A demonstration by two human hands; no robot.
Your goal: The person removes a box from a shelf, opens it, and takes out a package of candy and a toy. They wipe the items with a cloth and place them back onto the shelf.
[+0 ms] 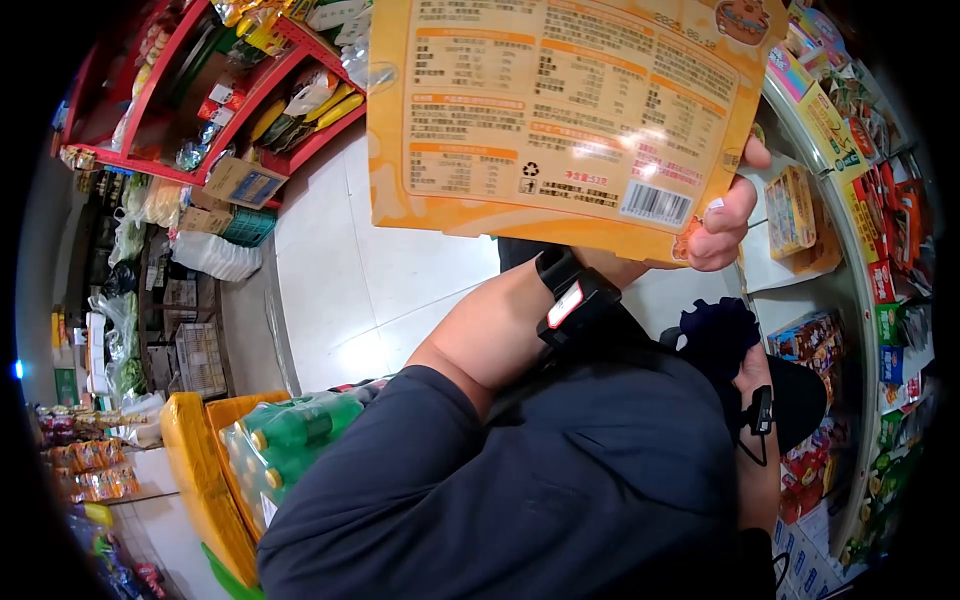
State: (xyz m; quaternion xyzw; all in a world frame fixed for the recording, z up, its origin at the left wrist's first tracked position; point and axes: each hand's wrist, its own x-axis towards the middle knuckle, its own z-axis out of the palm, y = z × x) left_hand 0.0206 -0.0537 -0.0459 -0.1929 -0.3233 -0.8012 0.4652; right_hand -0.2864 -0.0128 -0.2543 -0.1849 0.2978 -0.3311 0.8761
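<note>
My left hand (725,215) grips the lower right corner of a large flat orange package (560,110), held up close to the camera. Its back faces me, with printed text panels and a barcode. A black band with a white and red tag (572,298) wraps that wrist, and a dark sleeve covers the upper arm. Lower right, my right hand (752,372) is closed against a dark blue crumpled item (715,335); its fingers are mostly hidden. A small black clip hangs at that wrist.
Snack shelves (850,200) curve along the right with colourful packs and a yellow box (790,210). Red shelving (250,90) stands upper left over a white tiled floor (340,250). A shrink-wrapped pack of green bottles (290,440) lies in a yellow basket (195,470) at lower left.
</note>
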